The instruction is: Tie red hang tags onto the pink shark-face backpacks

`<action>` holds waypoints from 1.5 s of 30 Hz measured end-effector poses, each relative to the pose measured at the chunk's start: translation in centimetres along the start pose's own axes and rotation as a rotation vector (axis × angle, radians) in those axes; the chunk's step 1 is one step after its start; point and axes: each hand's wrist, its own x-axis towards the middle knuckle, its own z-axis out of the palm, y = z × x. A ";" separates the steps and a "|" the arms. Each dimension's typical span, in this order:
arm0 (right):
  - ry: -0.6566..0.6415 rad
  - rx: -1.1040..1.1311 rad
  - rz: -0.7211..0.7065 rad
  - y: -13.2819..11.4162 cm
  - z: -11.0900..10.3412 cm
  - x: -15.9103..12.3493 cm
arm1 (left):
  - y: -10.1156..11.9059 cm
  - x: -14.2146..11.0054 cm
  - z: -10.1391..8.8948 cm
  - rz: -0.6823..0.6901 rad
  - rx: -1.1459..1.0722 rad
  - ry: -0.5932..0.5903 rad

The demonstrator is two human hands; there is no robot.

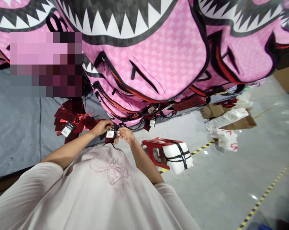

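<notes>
My left hand (pixel 102 127) pinches the upper edge of a dark hang tag (pixel 110 134) with a white barcode label. Just right of the tag, my right hand (pixel 126 135) has its fingers curled and pressed together; what they hold, if anything, is too small to make out. Directly beyond both hands hang pink checkered backpacks (pixel 178 60) with black zippers and a toothed-mouth print. A pile of dark red hang tags (pixel 72 116) lies left of my left hand, with another barcode tag (pixel 68 129) on it. A further barcode tag (pixel 152 121) hangs below the bags.
A grey cloth-covered surface (pixel 15 127) spreads to the left. On the floor at right stand a red stool (pixel 154 143) and a white block strapped with black bands (pixel 178 156). Flattened cardboard (pixel 245 119) and plastic bags (pixel 227 118) lie beyond. A pixelated patch hides part of the left.
</notes>
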 end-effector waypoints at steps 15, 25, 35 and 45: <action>-0.132 0.105 0.004 -0.6 0.1 0.5 | 1.6 0.6 1.9 0.264 0.647 0.010; 0.035 0.249 -0.142 1.0 0.5 1.9 | 3.5 1.1 2.9 0.228 0.656 -0.019; 0.099 0.380 -0.178 1.9 1.4 3.1 | 4.0 1.6 4.3 -0.154 0.458 0.020; 0.168 0.307 -0.234 2.2 1.9 3.2 | 4.4 1.9 4.2 -0.258 0.408 -0.018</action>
